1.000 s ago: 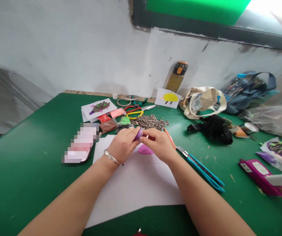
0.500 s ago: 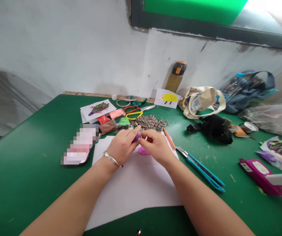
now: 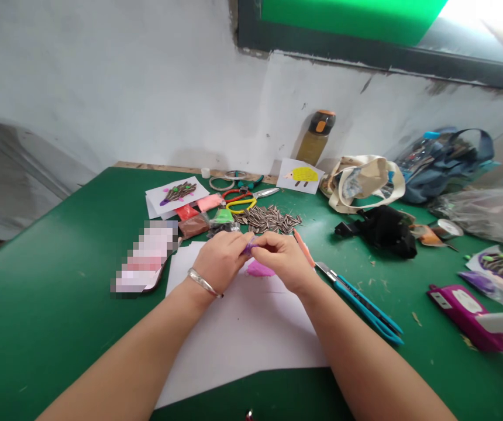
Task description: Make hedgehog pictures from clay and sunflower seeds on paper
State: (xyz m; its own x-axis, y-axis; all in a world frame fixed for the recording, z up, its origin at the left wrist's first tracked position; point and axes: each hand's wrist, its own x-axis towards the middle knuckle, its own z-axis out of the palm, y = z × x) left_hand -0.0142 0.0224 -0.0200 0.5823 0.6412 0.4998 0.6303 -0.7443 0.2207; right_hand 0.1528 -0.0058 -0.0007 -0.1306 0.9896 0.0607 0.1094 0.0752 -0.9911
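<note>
My left hand (image 3: 224, 259), with a silver bracelet at the wrist, and my right hand (image 3: 281, 257) meet above the white paper (image 3: 234, 351). Between their closed fingertips they pinch a small lump of purple modelling clay (image 3: 250, 249), partly hidden by the fingers; whether it is still wrapped I cannot tell. Just below it, a flat pink piece of clay (image 3: 260, 269) lies on the paper, partly covered by my right hand. Beyond my fingers is a heap of striped sunflower seeds (image 3: 269, 220).
Clay packets in brown (image 3: 193, 224) and green (image 3: 223, 216) lie behind my left hand, near yellow-handled scissors (image 3: 240, 204). A phone (image 3: 146, 257) sits to the left. A blue utility knife (image 3: 361, 304) lies right of my forearm. At the back stand a hedgehog drawing (image 3: 300, 175) and a bottle (image 3: 315, 140).
My fingers have drawn in closer round the purple clay, and my left fingers are more curled. The whole view has shifted slightly; the other things lie where they were.
</note>
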